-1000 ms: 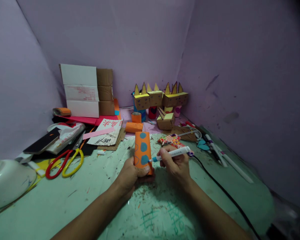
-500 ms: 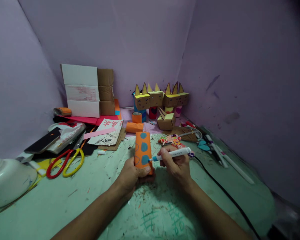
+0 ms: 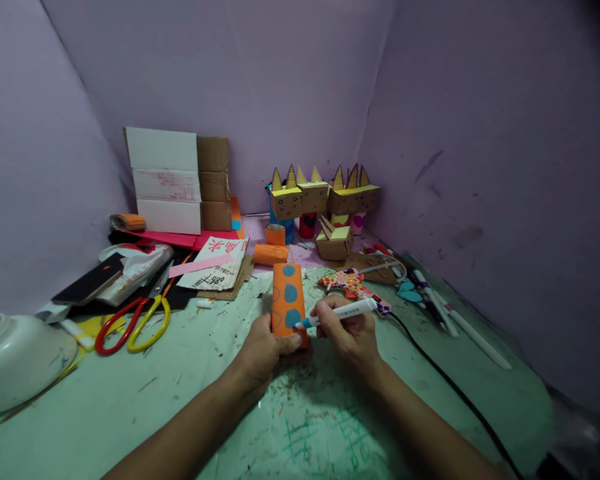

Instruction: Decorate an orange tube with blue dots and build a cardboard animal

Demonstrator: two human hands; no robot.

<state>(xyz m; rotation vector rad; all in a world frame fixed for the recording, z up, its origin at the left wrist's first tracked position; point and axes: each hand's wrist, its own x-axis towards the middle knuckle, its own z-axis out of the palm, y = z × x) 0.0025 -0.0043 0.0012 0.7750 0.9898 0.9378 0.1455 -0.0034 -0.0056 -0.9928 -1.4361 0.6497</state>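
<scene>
An orange paper-covered tube (image 3: 282, 308), somewhat flattened, is gripped at its lower end by my left hand (image 3: 266, 347), thumb across the front. Three filled blue spots run down its face, with outlined shapes along the left edge. My right hand (image 3: 347, 330) is closed around a white marker pen (image 3: 350, 310) with a blue tip end. The tip touches the lowest blue spot on the tube. Behind my right hand lies a flower-patterned glue gun (image 3: 353, 283), partly covered by the hand. The left fingers behind the tube are mostly hidden.
Red-and-yellow scissors (image 3: 133, 325) and a white pot (image 3: 23, 360) are on the left. Orange tubes (image 3: 271, 254) lie beyond my hands, before horned cardboard figures (image 3: 313, 197). Several pens (image 3: 433, 303) sit at right. A black cord (image 3: 450, 383) crosses the green tabletop (image 3: 205, 427).
The marker's tip has shifted slightly down and left along the lowest blue spot, and the pen lies a little lower. The whole view has shifted slightly; my left hand still holds the tube.
</scene>
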